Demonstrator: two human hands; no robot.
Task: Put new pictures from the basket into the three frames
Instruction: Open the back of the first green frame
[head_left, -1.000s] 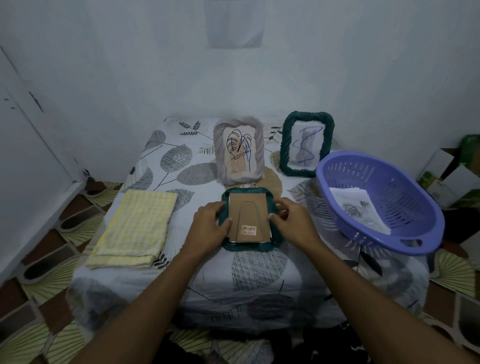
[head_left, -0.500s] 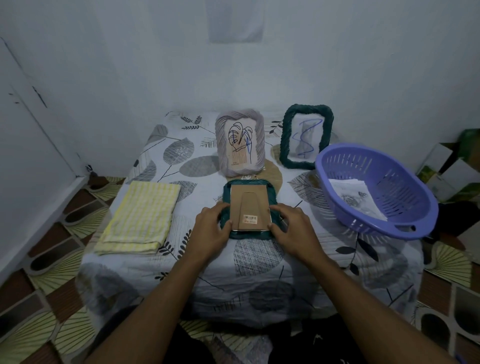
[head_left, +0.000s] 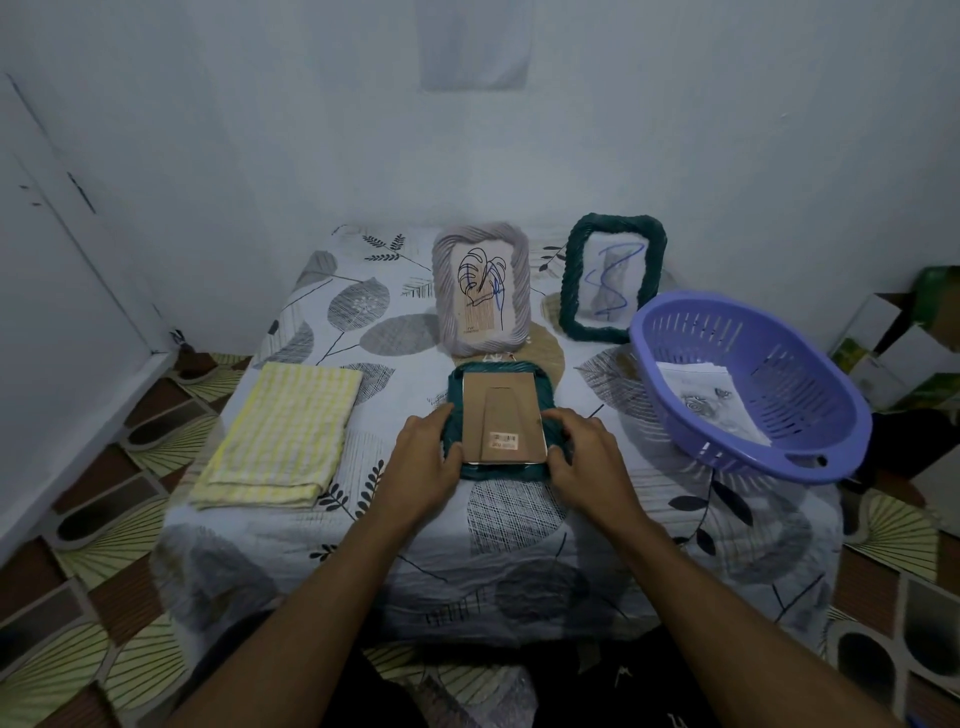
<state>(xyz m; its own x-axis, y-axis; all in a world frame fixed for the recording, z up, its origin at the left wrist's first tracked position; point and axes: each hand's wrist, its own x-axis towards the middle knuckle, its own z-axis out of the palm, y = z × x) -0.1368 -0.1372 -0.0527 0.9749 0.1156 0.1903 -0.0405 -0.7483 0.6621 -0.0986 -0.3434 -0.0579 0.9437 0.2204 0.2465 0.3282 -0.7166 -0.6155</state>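
A dark green frame (head_left: 544, 387) lies face down mid-table, its brown cardboard backing (head_left: 501, 415) and stand facing up. My left hand (head_left: 423, 465) grips its left lower edge and my right hand (head_left: 587, 460) grips its right lower edge, fingers on the backing's corners. Behind it a grey rope frame (head_left: 483, 291) stands upright with a leaf drawing. To its right a green rope frame (head_left: 613, 278) stands with a blue scribble picture. The purple basket (head_left: 753, 384) at the right holds paper pictures (head_left: 711, 402).
A folded yellow checked cloth (head_left: 283, 434) lies at the table's left. The leaf-patterned tablecloth (head_left: 514, 519) covers a small table against the white wall. Cardboard boxes (head_left: 904, 338) stand on the floor at the right.
Both hands have slid down along the face-down frame toward its near edge and stay on it. The camera view has shifted slightly.
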